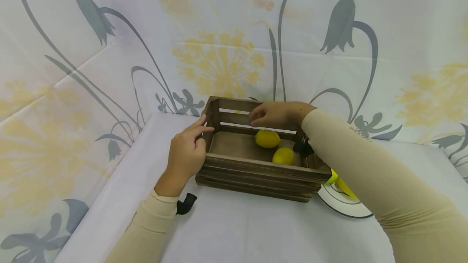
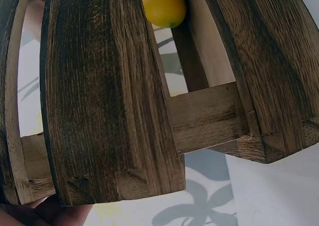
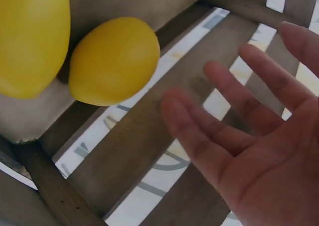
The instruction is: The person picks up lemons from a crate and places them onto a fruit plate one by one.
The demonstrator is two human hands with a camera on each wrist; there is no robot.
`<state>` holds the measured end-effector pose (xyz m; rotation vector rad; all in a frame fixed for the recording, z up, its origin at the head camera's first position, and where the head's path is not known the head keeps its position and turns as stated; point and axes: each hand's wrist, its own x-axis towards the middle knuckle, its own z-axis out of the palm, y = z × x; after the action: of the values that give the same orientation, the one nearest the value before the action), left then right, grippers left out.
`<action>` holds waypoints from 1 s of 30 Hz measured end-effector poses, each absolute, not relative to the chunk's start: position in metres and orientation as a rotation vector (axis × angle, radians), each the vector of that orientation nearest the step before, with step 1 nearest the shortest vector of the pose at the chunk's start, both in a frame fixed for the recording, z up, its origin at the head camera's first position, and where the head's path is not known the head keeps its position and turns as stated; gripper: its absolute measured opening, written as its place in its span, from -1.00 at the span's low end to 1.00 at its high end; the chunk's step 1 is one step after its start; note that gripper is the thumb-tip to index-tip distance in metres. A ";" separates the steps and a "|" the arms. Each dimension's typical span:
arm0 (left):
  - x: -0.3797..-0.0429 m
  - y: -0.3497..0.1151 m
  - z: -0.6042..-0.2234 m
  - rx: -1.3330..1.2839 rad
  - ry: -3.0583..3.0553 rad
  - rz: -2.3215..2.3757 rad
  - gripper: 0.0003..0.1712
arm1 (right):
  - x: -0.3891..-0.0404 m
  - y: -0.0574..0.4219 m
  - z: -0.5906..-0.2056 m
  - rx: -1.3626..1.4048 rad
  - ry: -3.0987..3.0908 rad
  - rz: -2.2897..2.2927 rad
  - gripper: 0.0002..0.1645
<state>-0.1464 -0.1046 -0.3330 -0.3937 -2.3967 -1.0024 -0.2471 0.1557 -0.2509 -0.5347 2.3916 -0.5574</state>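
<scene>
A dark wooden slatted crate (image 1: 256, 177) stands on the white-covered table. Inside lie two lemons, one toward the back (image 1: 267, 139) and one nearer the front slat (image 1: 283, 156); both lemons (image 3: 114, 61) also show in the right wrist view. My left hand (image 1: 187, 149) holds the crate's left end, fingers over its rim; in the left wrist view, part of that hand shows below the slats. Over the crate's back part is my right hand (image 1: 274, 115), fingers spread and apart from the lemons, as the right wrist view shows; its palm (image 3: 279, 176) holds nothing.
To the right of the crate, a white plate (image 1: 352, 210) with a dark rim lies partly under my right sleeve, with a yellow thing (image 1: 345, 188) on it. A floral cloth (image 1: 226, 64) hangs behind the table and along its left side.
</scene>
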 end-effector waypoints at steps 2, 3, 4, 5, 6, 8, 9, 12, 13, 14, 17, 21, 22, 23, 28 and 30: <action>-0.147 -0.105 -0.333 -0.394 -2.399 -1.002 -0.44 | -0.247 0.156 -0.253 -0.524 2.365 -0.562 -0.49; -0.146 -0.104 -0.333 -0.394 -2.400 -1.003 -0.44 | -0.248 0.156 -0.255 -0.528 2.361 -0.553 -0.48; -0.146 -0.104 -0.333 -0.394 -2.400 -1.002 -0.44 | -0.248 0.157 -0.256 -0.522 2.357 -0.548 -0.46; -0.147 -0.104 -0.333 -0.395 -2.400 -1.001 -0.44 | -0.249 0.157 -0.257 -0.517 2.349 -0.546 -0.45; -0.147 -0.104 -0.333 -0.394 -2.400 -1.000 -0.44 | -0.250 0.157 -0.259 -0.519 2.345 -0.536 -0.44; -0.147 -0.104 -0.333 -0.395 -2.397 -0.999 -0.44 | -0.251 0.159 -0.261 -0.519 2.341 -0.509 -0.44; -0.147 -0.105 -0.334 -0.396 -2.396 -0.998 -0.44 | -0.251 0.159 -0.262 -0.522 2.337 -0.500 -0.44; -0.147 -0.105 -0.334 -0.398 -2.391 -0.995 -0.44 | -0.253 0.161 -0.264 -0.544 2.330 -0.471 -0.44; -0.147 -0.105 -0.334 -0.399 -2.390 -0.994 -0.44 | -0.253 0.161 -0.265 -0.549 2.326 -0.468 -0.44; -0.147 -0.105 -0.334 -0.400 -2.388 -0.994 -0.44 | -0.253 0.162 -0.265 -0.556 2.323 -0.463 -0.44; -0.147 -0.105 -0.334 -0.401 -2.381 -0.996 -0.44 | -0.255 0.163 -0.267 -0.573 2.321 -0.441 -0.46; -0.148 -0.105 -0.334 -0.398 -2.380 -0.997 -0.43 | -0.256 0.163 -0.270 -0.588 2.317 -0.404 -0.46; -0.148 -0.105 -0.334 -0.397 -2.381 -0.997 -0.43 | -0.256 0.163 -0.270 -0.593 2.314 -0.391 -0.45; -0.148 -0.105 -0.334 -0.397 -2.381 -0.996 -0.43 | -0.256 0.163 -0.271 -0.594 2.308 -0.381 -0.45; -0.148 -0.105 -0.335 -0.396 -2.381 -0.997 -0.44 | -0.256 0.163 -0.274 -0.613 2.295 -0.350 -0.42; -0.148 -0.105 -0.336 -0.397 -2.380 -0.998 -0.44 | -0.256 0.163 -0.276 -0.611 2.295 -0.352 -0.42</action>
<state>-0.1483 -0.1052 -0.3358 -0.3975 -2.3797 -0.9978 -0.2564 0.1632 -0.2756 -0.6112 2.2950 -0.3518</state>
